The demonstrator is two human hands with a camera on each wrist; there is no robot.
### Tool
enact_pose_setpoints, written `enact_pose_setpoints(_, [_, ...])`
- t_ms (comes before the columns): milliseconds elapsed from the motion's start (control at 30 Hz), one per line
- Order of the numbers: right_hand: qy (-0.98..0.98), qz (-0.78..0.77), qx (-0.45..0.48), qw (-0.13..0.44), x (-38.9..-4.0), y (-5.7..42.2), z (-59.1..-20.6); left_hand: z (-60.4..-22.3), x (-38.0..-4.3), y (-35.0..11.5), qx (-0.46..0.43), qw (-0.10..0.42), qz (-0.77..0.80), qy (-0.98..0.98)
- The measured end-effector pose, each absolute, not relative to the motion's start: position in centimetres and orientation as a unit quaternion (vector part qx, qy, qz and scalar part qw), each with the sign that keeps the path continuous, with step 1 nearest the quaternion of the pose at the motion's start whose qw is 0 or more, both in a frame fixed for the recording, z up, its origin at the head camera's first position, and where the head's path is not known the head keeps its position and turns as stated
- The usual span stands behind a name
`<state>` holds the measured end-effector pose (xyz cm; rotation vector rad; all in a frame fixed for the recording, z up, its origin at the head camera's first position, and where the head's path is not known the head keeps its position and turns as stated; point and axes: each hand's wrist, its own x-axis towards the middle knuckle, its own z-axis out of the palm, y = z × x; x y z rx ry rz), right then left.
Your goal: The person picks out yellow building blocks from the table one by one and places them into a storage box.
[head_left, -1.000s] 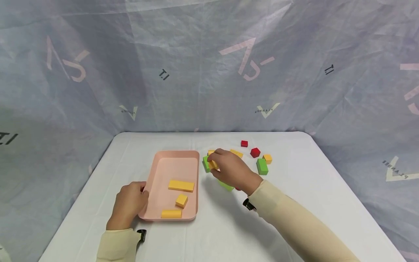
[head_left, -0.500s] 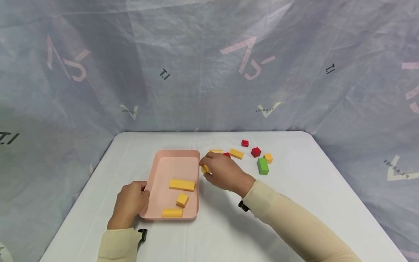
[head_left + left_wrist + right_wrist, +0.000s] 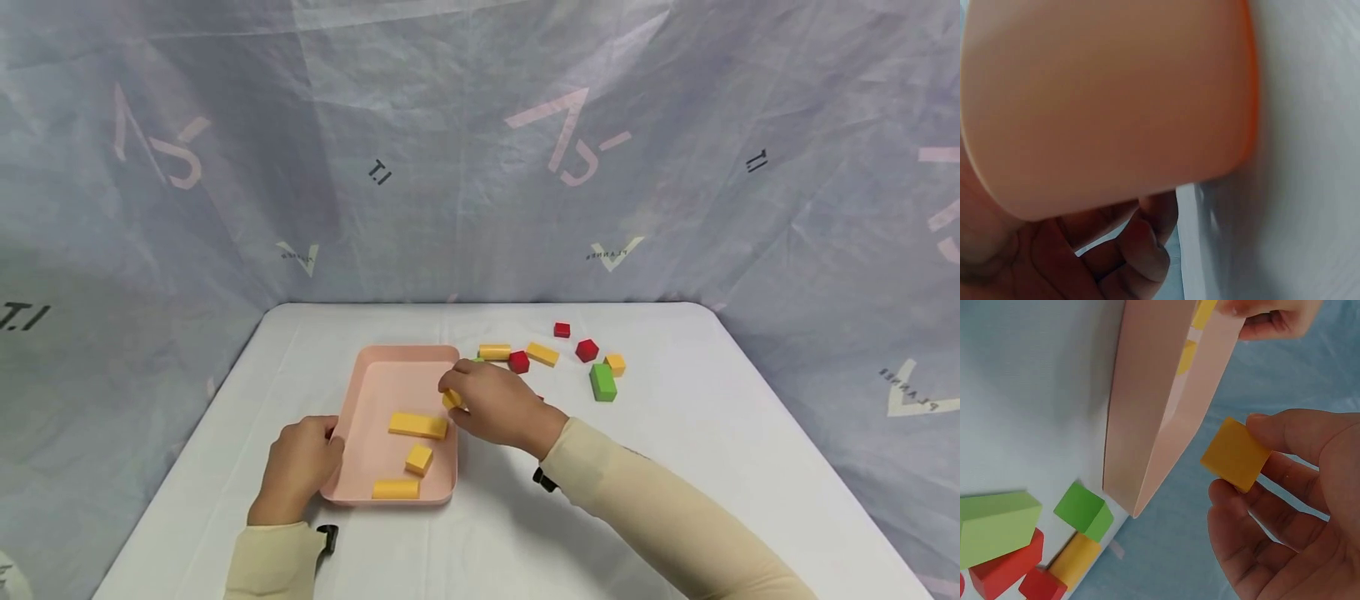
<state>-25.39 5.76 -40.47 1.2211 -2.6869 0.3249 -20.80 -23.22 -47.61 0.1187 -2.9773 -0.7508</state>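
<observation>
My right hand [image 3: 495, 404] pinches a yellow cube [image 3: 1236, 454] between thumb and fingertips, above the right rim of a pink tray [image 3: 401, 383]. Gripping the tray's left side is my left hand [image 3: 298, 467], its thumb at the rim. In the left wrist view the tray's wall [image 3: 1116, 106] covers part of that hand, and bent fingers show beneath it. Inside the tray lie a flat yellow block [image 3: 417, 425], another yellow cube [image 3: 419, 459] and a yellow cylinder [image 3: 396, 489] along the near wall.
Loose blocks lie right of the tray: a yellow cylinder [image 3: 495, 352], a yellow bar [image 3: 543, 354], several red blocks [image 3: 587, 350], a yellow cube [image 3: 615, 365] and a green block [image 3: 603, 382]. The right wrist view shows a light green block [image 3: 997, 528] and a green one [image 3: 1084, 509].
My right hand has carried the yellow cube leftward from over the loose blocks to the tray's right rim, uncovering the yellow cylinder and a red block. The left hand stays on the tray.
</observation>
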Motion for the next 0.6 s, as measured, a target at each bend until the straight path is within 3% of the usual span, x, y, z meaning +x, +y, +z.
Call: enact_pose_setpoints(600, [-0.900, 0.093, 0.422, 0.060, -25.3, 4.2, -41.3, -47.7, -21.0, -23.2, 0.043, 0.034, -0.244, -0.968])
